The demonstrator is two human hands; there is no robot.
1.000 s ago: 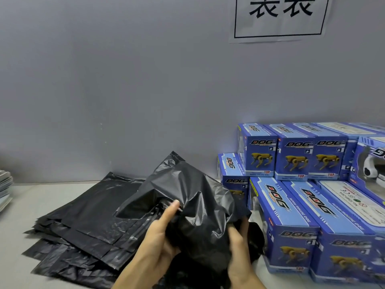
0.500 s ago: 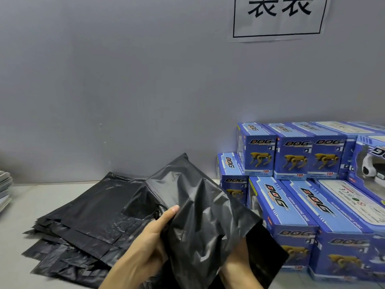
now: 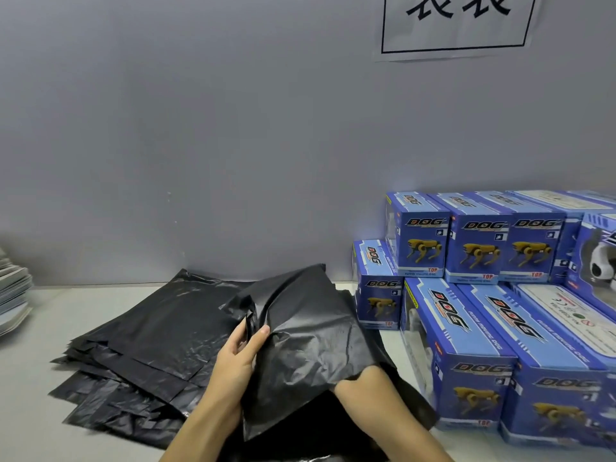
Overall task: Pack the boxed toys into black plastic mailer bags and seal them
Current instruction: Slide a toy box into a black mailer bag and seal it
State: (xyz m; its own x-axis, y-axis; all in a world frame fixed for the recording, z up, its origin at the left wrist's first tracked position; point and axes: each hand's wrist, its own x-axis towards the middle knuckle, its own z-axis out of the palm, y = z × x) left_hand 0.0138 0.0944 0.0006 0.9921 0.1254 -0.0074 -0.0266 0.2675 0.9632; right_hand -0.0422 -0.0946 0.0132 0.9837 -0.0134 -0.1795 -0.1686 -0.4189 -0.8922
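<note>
Left hand (image 3: 238, 356) pinches mailer bag (image 3: 310, 331) edge; right hand (image 3: 361, 383) inside, grip unclear. Opening step; next, boxed toy (image 3: 456, 355) from tabletop's right edge.

Single head view, sitting above and close behind the left hand (image 3: 235, 361) and right hand (image 3: 373, 391), facing forward and down; grey wall (image 3: 200, 145) is filling the frame beyond them.
</note>
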